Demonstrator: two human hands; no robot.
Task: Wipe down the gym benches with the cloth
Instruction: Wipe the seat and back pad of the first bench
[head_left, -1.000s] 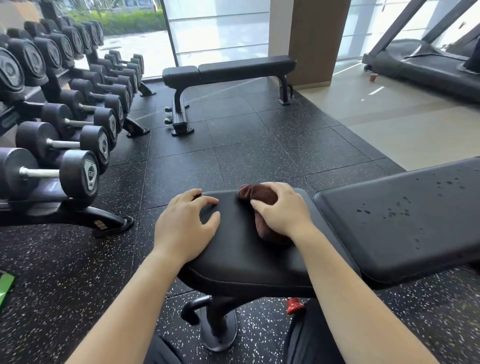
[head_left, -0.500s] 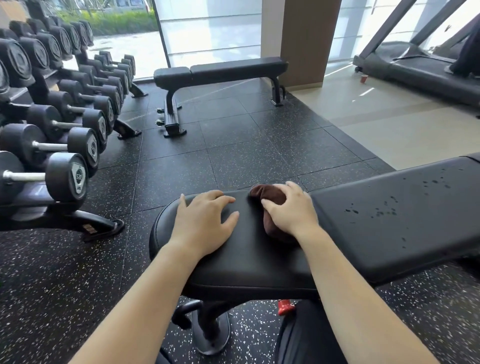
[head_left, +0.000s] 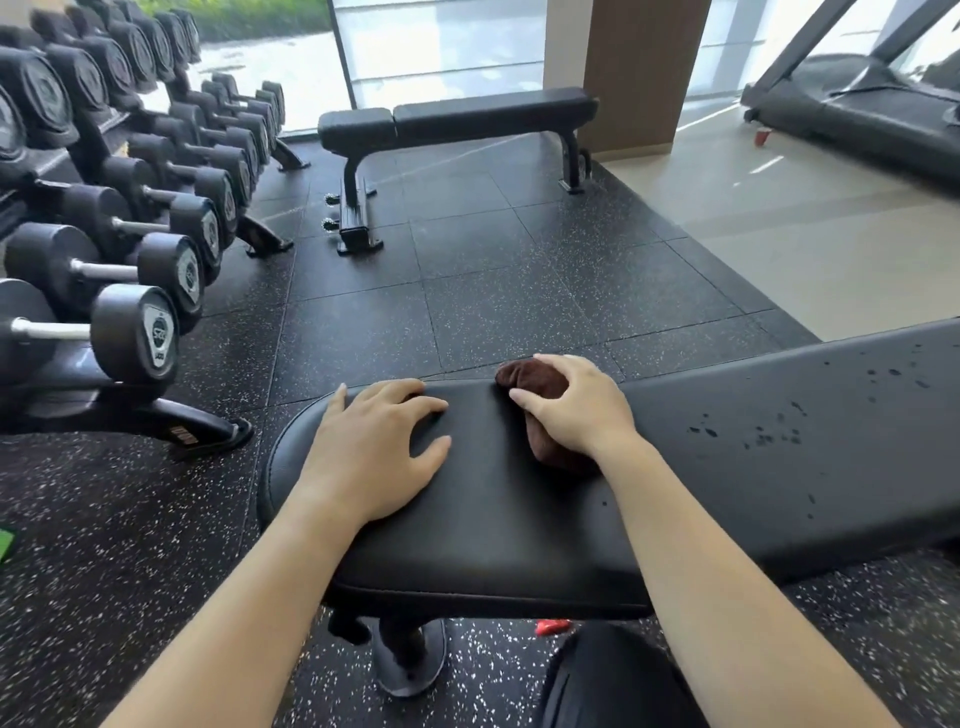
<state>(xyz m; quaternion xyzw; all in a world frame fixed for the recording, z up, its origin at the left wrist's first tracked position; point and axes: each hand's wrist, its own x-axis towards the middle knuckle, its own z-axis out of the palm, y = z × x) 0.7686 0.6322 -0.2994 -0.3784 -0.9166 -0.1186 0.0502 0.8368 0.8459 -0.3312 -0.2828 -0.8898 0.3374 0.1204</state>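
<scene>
A black padded gym bench (head_left: 498, 530) lies across the foreground, its long pad running off to the right with dark wet spots on it. My left hand (head_left: 374, 452) rests flat on the seat pad, fingers spread. My right hand (head_left: 576, 405) holds a bunched brown cloth (head_left: 530, 382) against the pad near its far edge, fingers curled over the cloth. Most of the cloth is hidden under that hand. A second black bench (head_left: 457, 122) stands farther back by the window.
A rack of black dumbbells (head_left: 119, 218) runs along the left side. A treadmill (head_left: 857, 109) stands at the back right on the light floor, and a brown pillar (head_left: 639, 67) rises behind the far bench. Speckled rubber floor (head_left: 467, 291) lies between the two benches.
My right hand has slid the cloth rightward along the pad's far edge. My left hand has stayed on the seat pad.
</scene>
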